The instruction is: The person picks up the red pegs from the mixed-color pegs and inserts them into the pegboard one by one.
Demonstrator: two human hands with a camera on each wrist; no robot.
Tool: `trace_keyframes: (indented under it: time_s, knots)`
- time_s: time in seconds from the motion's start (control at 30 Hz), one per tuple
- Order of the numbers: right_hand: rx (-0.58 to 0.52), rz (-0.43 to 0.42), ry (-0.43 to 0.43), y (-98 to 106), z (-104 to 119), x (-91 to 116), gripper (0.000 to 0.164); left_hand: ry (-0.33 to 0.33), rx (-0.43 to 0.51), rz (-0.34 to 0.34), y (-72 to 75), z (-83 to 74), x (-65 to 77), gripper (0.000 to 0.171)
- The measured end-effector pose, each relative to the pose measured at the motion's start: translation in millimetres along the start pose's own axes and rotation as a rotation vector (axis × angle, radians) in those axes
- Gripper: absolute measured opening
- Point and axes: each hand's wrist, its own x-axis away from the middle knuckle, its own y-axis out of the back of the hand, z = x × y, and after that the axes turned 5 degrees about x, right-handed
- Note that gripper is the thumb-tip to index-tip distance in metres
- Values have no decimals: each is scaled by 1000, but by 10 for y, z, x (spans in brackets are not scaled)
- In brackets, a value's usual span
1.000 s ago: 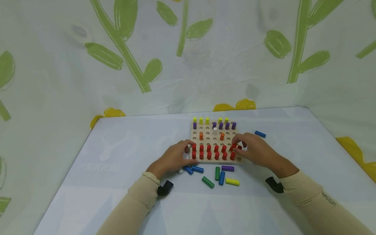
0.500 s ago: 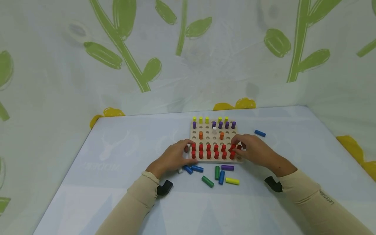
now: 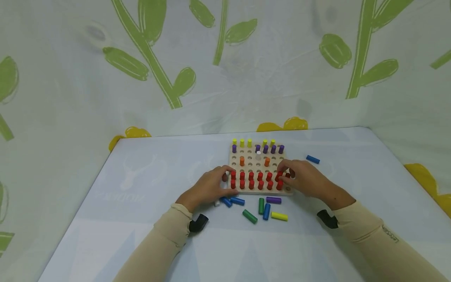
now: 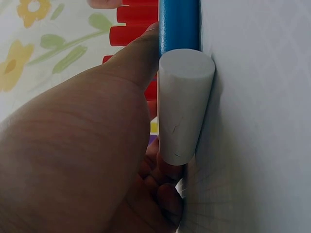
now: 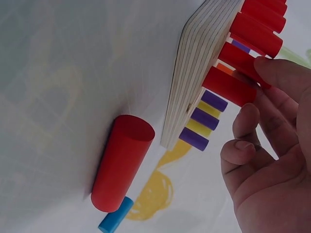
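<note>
A wooden pegboard (image 3: 253, 168) carries two near rows of red pegs, with orange, purple, yellow and white pegs farther back. My left hand (image 3: 209, 184) holds the board's left side, thumb at the near corner and index finger beside the end red peg (image 3: 233, 175). In the right wrist view, my right hand (image 5: 277, 116) pinches a red peg (image 5: 243, 60) between thumb and finger, over the board's right end. Another red peg (image 5: 228, 86) stands in the board beside it. A loose red peg (image 5: 124, 162) lies on the table just off that end.
Loose green (image 3: 249, 216), blue (image 3: 266, 211), yellow (image 3: 279, 216) and purple pegs (image 3: 273, 200) lie in front of the board. A white peg (image 4: 187, 107) and a blue peg (image 4: 180, 24) lie by my left wrist. One more blue peg (image 3: 312, 159) is at the back right.
</note>
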Motion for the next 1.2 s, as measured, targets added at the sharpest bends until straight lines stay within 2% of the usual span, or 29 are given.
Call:
trace_keyframes:
  time_s: [0.4, 0.6, 0.77, 0.9, 1.2]
  knots:
    - [-4, 25, -3, -22, -6, -2, 20, 17, 7, 5, -20, -3, 3, 73]
    - [14, 33, -16, 6, 2, 38, 27, 14, -3, 5, -9, -12, -1, 72]
    - [56, -33, -2, 77, -64, 169, 34, 16, -5, 6, -3, -13, -11, 73]
    - [97, -81, 6, 123, -166, 313, 32, 17, -4, 5, 1, -11, -17, 74]
    - [180, -77, 18, 134, -339, 563, 27, 17, -7, 4, -5, 7, -18, 73]
